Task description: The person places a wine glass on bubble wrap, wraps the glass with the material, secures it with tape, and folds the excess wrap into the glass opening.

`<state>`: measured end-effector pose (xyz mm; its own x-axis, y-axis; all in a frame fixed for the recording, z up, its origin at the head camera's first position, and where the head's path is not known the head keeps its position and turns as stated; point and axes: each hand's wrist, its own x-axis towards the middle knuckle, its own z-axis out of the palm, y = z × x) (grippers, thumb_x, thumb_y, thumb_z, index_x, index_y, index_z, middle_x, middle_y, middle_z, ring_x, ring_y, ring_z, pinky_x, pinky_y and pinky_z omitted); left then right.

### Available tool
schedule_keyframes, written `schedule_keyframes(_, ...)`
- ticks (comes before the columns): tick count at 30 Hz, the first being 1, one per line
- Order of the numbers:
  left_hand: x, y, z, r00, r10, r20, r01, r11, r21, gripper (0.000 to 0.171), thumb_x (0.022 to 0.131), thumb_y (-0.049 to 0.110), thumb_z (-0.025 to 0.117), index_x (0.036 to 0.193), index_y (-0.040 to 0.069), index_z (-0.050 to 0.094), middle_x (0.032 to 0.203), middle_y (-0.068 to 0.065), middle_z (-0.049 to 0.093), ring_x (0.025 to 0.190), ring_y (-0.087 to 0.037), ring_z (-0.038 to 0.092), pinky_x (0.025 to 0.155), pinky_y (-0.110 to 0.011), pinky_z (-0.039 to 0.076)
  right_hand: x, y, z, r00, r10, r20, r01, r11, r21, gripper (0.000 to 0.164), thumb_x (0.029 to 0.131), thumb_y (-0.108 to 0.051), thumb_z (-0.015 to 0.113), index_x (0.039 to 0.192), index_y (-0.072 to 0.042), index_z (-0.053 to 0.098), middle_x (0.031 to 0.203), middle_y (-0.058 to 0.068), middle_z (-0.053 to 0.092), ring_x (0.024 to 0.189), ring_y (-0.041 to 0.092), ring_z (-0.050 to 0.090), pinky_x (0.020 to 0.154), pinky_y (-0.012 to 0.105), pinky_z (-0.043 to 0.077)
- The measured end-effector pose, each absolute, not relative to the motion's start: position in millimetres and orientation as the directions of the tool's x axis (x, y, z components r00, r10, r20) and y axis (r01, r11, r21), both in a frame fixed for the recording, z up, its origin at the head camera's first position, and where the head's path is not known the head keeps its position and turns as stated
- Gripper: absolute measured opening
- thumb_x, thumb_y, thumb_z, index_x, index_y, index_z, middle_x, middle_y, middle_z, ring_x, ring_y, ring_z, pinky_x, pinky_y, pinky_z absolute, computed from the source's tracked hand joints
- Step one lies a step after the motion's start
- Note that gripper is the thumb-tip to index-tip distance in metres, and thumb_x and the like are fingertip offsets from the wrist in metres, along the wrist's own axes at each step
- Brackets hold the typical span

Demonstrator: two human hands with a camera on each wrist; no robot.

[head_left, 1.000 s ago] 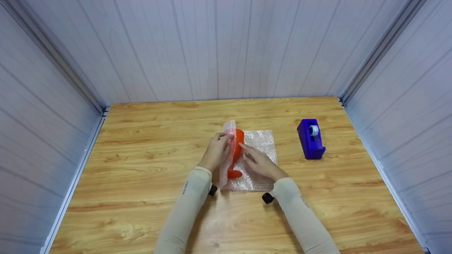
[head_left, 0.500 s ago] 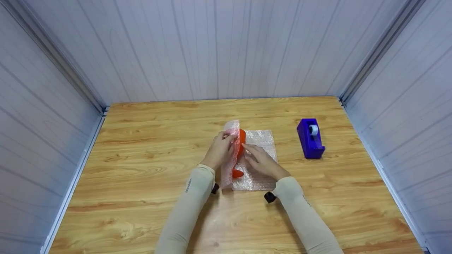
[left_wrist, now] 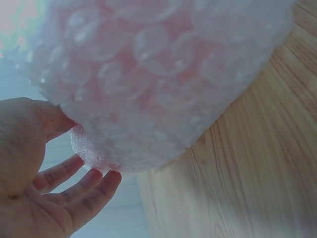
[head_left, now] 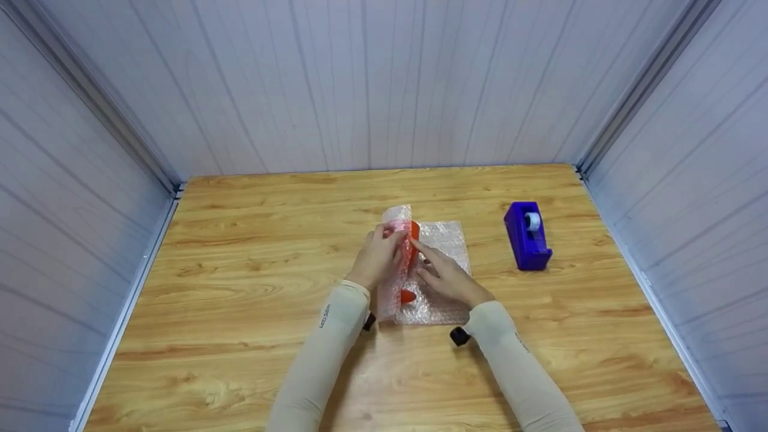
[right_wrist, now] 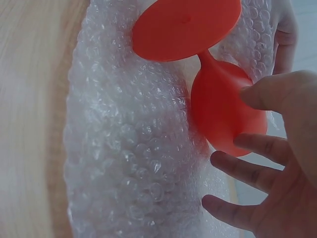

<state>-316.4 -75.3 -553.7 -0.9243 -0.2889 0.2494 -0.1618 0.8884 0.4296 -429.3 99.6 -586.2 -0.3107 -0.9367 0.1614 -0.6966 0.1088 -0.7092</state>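
A red goblet (right_wrist: 223, 106) lies on its side on a sheet of bubble wrap (head_left: 444, 237). The sheet's left part is folded up over the goblet, hiding most of it in the head view; its foot (head_left: 408, 296) pokes out toward the near side. My left hand (head_left: 375, 258) holds the raised flap against the goblet, thumb and fingers bent around the wrapped end in the left wrist view. From the right, my right hand (head_left: 447, 276) touches the bowl with thumb and index finger; its other fingers extend over the flat wrap.
A blue tape dispenser (head_left: 529, 237) with a white roll stands to the right on the wooden table (head_left: 252, 252). Pale panel walls (head_left: 372, 84) enclose the table at the back and both sides.
My left hand has moved right, carrying the flap further over the goblet, so less red shows. The goblet has shifted slightly right. My right hand stays nearly in place against it.
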Motion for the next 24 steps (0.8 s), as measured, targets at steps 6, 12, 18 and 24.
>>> schedule_keyframes(6, -316.2, -74.9, -553.6, -0.918, -0.281, 0.280, -0.142, 0.892, 0.428, 0.038, 0.096, 0.012, 0.066, 0.134, 0.015, 0.063, 0.138, -0.023, 0.050, 0.118, -0.041, 0.054, 0.095, -0.048, 0.051, -428.8, 99.4, -584.9, -0.300, -0.934, 0.193, -0.749, 0.105, -0.654, 0.060, 0.100, -0.008, 0.059, 0.155, -0.010, 0.036, 0.143, 0.020, 0.050, 0.129, 0.036, 0.050, 0.108, 0.048, 0.039)
schedule_keyframes(12, -317.5, -75.6, -555.3, -0.915, -0.302, 0.267, -0.158, 0.878, 0.452, 0.038, 0.099, 0.017, 0.063, 0.136, 0.010, 0.059, 0.139, -0.019, 0.051, 0.120, -0.037, 0.054, 0.101, -0.046, 0.047, -430.3, 97.5, -582.0, -0.289, -0.915, 0.282, -0.786, 0.059, -0.616, 0.055, 0.095, -0.002, 0.060, 0.148, -0.002, 0.045, 0.142, 0.026, 0.047, 0.130, 0.043, 0.044, 0.110, 0.054, 0.034)
schedule_keyframes(18, -318.3, -76.5, -555.5, -0.912, -0.303, 0.276, -0.149, 0.873, 0.465, 0.036, 0.100, 0.022, 0.063, 0.133, 0.009, 0.062, 0.140, -0.014, 0.053, 0.121, -0.035, 0.053, 0.103, -0.045, 0.045, -433.6, 97.7, -580.7, -0.291, -0.920, 0.263, -0.765, 0.059, -0.641, 0.055, 0.095, -0.002, 0.060, 0.149, -0.001, 0.045, 0.145, 0.023, 0.045, 0.131, 0.040, 0.044, 0.109, 0.051, 0.037)
schedule_keyframes(24, -318.9, -76.5, -558.6, -0.908, -0.317, 0.273, -0.147, 0.853, 0.500, 0.036, 0.100, 0.025, 0.064, 0.133, 0.011, 0.064, 0.139, -0.012, 0.053, 0.119, -0.035, 0.053, 0.100, -0.046, 0.046, -435.4, 102.0, -584.5, -0.306, -0.935, 0.180, -0.715, 0.101, -0.692, 0.059, 0.099, -0.009, 0.060, 0.153, -0.007, 0.038, 0.153, 0.020, 0.038, 0.138, 0.037, 0.039, 0.109, 0.048, 0.037)
